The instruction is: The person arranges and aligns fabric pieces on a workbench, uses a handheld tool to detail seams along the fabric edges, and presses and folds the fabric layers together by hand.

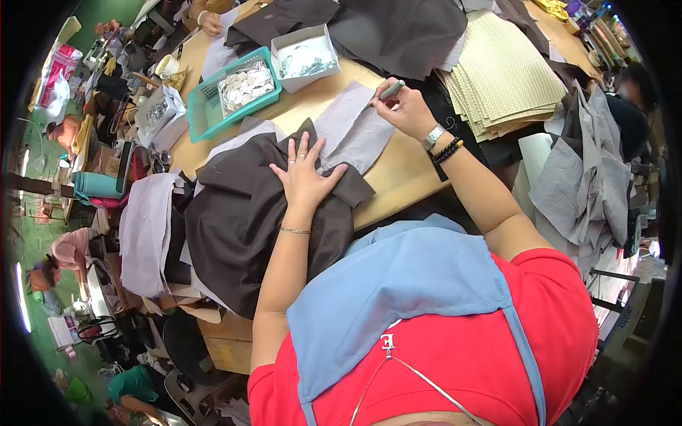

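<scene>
One pen (392, 89) is pinched between the thumb and fingers of the right hand (406, 112), above the far part of the light cloth (352, 138). Whether its tip touches the cloth, I cannot tell. The left hand (305, 177) is spread wide and flat on the dark cloth (234, 206), with its fingertips beside the near edge of the light cloth, which lies on the worktop (398, 170) between both hands.

The main danger, in my judgement, is slipping: the left hand presses mostly the dark cloth, so the far part of the light cloth seems weakly held, and a pull from the pen could turn or wrinkle it. The dark cloth is bunched and passes over the worktop edge toward the body; its weight could drag the layers below. A wrong touch of the pen could also leave a mark, which may be hard to remove.

The basket (234, 118) and the white box (312, 80) stand near, both with small pieces inside. If the cloth were pulled quickly, it could knock them and scatter the pieces.
</scene>
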`<state>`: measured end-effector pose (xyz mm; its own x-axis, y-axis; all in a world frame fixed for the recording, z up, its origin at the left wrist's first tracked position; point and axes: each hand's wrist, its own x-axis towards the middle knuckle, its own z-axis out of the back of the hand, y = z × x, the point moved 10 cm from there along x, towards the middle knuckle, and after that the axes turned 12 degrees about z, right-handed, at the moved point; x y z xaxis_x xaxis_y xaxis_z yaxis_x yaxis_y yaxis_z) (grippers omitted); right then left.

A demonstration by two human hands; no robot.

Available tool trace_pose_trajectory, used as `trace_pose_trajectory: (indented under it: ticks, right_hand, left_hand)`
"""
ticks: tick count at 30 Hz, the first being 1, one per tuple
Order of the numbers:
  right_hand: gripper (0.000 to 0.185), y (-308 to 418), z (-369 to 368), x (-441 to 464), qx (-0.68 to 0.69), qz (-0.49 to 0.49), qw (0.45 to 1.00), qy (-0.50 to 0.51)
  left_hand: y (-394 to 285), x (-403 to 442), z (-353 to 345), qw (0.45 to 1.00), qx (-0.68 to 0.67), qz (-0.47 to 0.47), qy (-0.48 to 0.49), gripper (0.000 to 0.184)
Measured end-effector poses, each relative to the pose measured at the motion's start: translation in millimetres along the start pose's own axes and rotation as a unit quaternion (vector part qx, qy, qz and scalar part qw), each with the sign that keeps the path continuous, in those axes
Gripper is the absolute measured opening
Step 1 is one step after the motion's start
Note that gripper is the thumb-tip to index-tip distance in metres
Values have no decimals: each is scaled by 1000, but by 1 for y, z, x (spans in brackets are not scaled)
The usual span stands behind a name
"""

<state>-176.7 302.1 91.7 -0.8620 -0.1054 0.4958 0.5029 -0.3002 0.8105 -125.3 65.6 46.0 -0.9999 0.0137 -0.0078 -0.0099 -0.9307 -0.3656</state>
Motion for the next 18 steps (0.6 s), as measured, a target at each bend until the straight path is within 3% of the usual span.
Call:
trace_pose_trajectory:
  ticks: [18]
  right_hand:
    - [13,5,-14,-3,-27,-8,999,24]
  left_hand:
    - [-1,-1,0,1000,4,-2,6,76]
